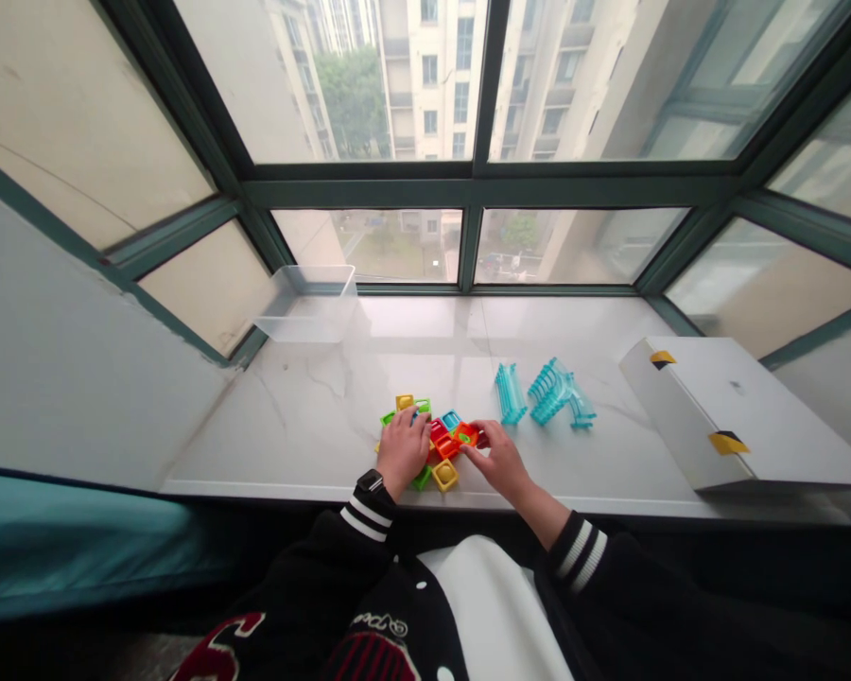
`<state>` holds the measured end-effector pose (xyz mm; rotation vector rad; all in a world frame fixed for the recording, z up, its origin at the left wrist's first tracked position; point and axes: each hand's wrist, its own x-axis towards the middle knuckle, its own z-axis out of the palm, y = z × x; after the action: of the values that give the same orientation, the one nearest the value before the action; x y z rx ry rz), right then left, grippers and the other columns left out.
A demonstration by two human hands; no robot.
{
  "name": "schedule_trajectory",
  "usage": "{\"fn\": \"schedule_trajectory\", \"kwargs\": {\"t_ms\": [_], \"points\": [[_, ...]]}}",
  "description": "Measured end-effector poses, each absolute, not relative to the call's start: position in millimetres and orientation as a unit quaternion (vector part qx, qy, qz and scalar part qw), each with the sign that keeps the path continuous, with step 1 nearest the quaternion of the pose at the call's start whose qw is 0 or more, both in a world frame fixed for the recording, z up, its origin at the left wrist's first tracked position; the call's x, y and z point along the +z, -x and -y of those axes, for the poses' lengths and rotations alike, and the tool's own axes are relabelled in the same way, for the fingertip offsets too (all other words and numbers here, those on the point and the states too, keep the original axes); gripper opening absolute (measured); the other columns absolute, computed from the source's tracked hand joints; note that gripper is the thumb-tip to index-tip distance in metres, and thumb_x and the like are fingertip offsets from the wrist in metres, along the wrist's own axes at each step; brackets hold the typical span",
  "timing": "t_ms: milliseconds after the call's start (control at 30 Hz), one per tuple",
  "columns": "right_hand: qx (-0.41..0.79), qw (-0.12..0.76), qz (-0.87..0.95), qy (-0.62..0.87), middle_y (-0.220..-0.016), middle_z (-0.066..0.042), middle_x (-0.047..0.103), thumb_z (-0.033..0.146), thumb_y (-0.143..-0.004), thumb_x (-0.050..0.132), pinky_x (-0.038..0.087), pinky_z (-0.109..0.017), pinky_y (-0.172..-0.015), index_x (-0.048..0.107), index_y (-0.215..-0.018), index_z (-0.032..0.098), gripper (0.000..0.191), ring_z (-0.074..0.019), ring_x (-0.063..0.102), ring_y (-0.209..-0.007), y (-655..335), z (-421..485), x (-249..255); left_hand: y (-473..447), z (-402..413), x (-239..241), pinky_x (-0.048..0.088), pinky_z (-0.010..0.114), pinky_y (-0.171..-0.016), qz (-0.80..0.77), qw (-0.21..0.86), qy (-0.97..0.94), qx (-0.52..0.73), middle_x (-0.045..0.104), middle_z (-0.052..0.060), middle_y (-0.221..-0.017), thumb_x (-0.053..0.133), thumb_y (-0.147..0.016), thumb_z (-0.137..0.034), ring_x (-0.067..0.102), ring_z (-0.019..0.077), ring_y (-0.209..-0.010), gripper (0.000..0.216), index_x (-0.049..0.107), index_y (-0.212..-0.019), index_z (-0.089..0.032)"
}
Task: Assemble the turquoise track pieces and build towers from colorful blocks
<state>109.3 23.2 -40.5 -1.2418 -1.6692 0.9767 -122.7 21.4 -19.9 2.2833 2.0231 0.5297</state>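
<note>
The right grip [502,458] holds an orange block [463,433].

Blocks [442,443] partly hidden by hands [403,445] [503,460]; mark [736,387] on white box [787,411] (perhaps lettering) too tiny.

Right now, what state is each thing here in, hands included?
Coloured blocks, bunched close together
Orange piece, held at its edge
Left hand, fingers bent over the blocks, grip unclear
Right hand, fingers closed on the orange piece
Blue translucent pieces, resting apart from both hands
Clear plastic box, upright, open-topped
White box, looks shut
Watch, worn, screen dark
</note>
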Motion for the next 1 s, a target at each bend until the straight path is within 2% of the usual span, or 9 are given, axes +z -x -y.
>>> {"fn": "schedule_trajectory", "kwargs": {"t_ms": [167,300,467,667,833,1000], "points": [[0.596,0.437,0.456,0.496,-0.110,-0.011,0.079,0.067,-0.080,0.083,0.062,-0.044,-0.087,0.071,-0.118,0.020,0.061,-0.0263,0.076,-0.092,-155.4,-21.0,-40.7,124.1,-22.8,-22.0,0.052,0.046,-0.108,-0.655,0.022,-0.737,0.164,0.064,0.009,-0.148,0.041,-0.110,-0.038,0.058,0.0310,-0.135,0.039,0.069,-0.135,-0.028],[0.631,0.452,0.368,0.512,-0.111,-0.013,0.081,0.072,-0.074,0.085,0.061,-0.041,-0.082,0.075,-0.117,0.019,0.069,-0.0276,0.076,-0.095,-184.9,-11.7,-49.7,124.2,-23.9,-21.2,0.051,0.047,-0.109,-0.652,0.018,-0.740,0.163,0.065,0.010,-0.146,0.042,-0.109,-0.038,0.058,0.0320,-0.134,0.038,0.070,-0.133,-0.027],[0.564,0.473,0.362,0.573,-0.110,-0.012,0.081,0.073,-0.076,0.082,0.062,-0.043,-0.086,0.076,-0.116,0.020,0.067,-0.0277,0.076,-0.096,-222.3,-6.8,-65.2,124.4,-24.8,-19.3,0.053,0.046,-0.107,-0.653,0.015,-0.740,0.161,0.065,0.011,-0.145,0.044,-0.108,-0.038,0.059,0.0324,-0.133,0.038,0.071,-0.133,-0.026],[0.409,0.458,0.452,0.647,-0.120,-0.014,0.078,0.064,-0.084,0.073,0.060,-0.048,-0.095,0.072,-0.126,0.021,0.061,-0.0299,0.074,-0.104,-270.4,-12.7,-72.7,125.1,-25.6,-19.1,0.054,0.048,-0.105,-0.652,0.016,-0.741,0.160,0.065,0.011,-0.145,0.043,-0.108,-0.038,0.059,0.0335,-0.133,0.040,0.071,-0.133,-0.026],[0.302,0.400,0.543,0.674,-0.135,-0.014,0.072,0.050,-0.089,0.064,0.060,-0.049,-0.097,0.072,-0.129,0.024,0.048,-0.0292,0.073,-0.106,-292.3,-21.4,-76.9,125.7,-26.4,-20.9,0.054,0.046,-0.104,-0.654,0.016,-0.740,0.156,0.065,0.011,-0.145,0.043,-0.108,-0.039,0.059,0.0329,-0.132,0.039,0.071,-0.133,-0.027],[0.256,0.326,0.644,0.643,-0.136,-0.012,0.071,0.040,-0.091,0.058,0.060,-0.049,-0.101,0.072,-0.128,0.027,0.042,-0.0310,0.067,-0.125,-298.2,-29.7,-81.3,126.5,-26.6,-22.7,0.052,0.045,-0.108,-0.652,0.016,-0.742,0.158,0.065,0.010,-0.145,0.044,-0.107,-0.039,0.059,0.0320,-0.132,0.039,0.072,-0.132,-0.027]]}}
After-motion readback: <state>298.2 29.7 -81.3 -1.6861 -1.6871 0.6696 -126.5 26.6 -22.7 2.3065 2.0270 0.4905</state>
